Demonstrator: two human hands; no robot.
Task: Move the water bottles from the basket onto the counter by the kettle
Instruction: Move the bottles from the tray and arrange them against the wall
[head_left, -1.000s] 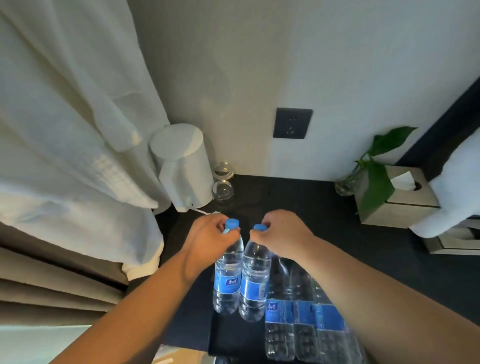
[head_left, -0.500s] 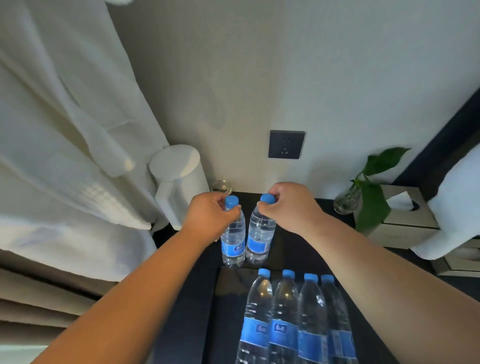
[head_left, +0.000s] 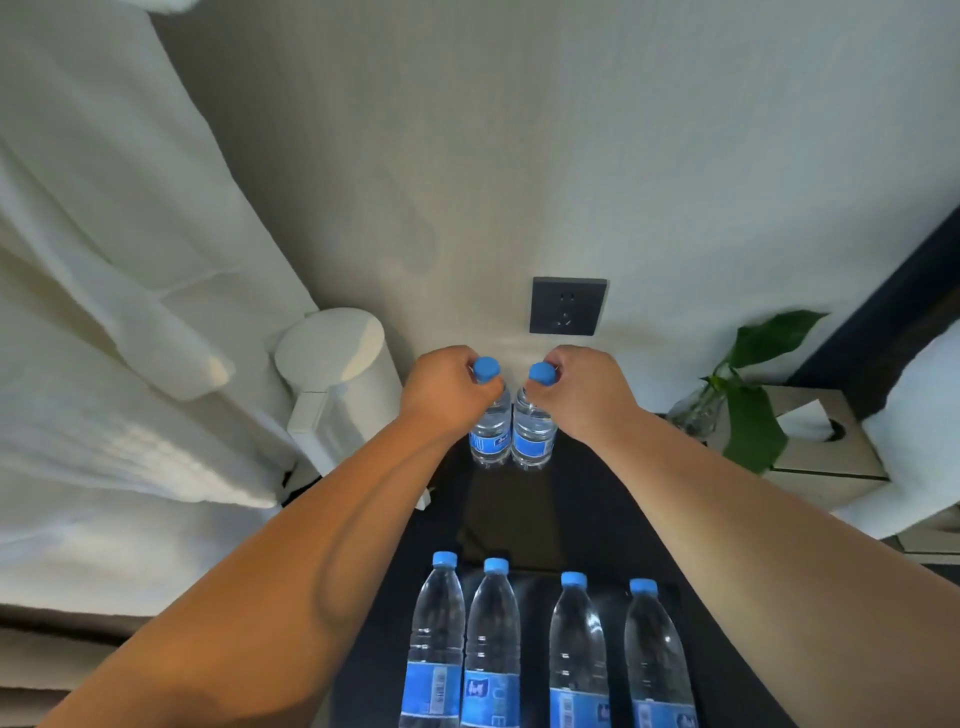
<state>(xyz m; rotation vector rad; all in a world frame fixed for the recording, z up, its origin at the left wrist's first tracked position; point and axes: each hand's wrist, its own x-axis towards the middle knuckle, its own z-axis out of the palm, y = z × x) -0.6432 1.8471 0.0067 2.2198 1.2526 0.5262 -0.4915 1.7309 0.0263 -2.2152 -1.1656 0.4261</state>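
Each hand holds one water bottle by the neck, just under its blue cap. The left hand (head_left: 445, 391) has its fingers wrapped round the left bottle (head_left: 489, 435), and the right hand (head_left: 582, 395) grips the right bottle (head_left: 532, 436) the same way. Both bottles stand upright and side by side, nearly touching, at the back edge of the dark worktop (head_left: 587, 499), close to the wall. Whether their bases rest on the surface cannot be told. The white kettle (head_left: 337, 379) stands just to their left, near the back left corner. Four more bottles (head_left: 540, 654) stand in a row at the front edge, in a dark basket (head_left: 535, 582) whose rim is hard to make out.
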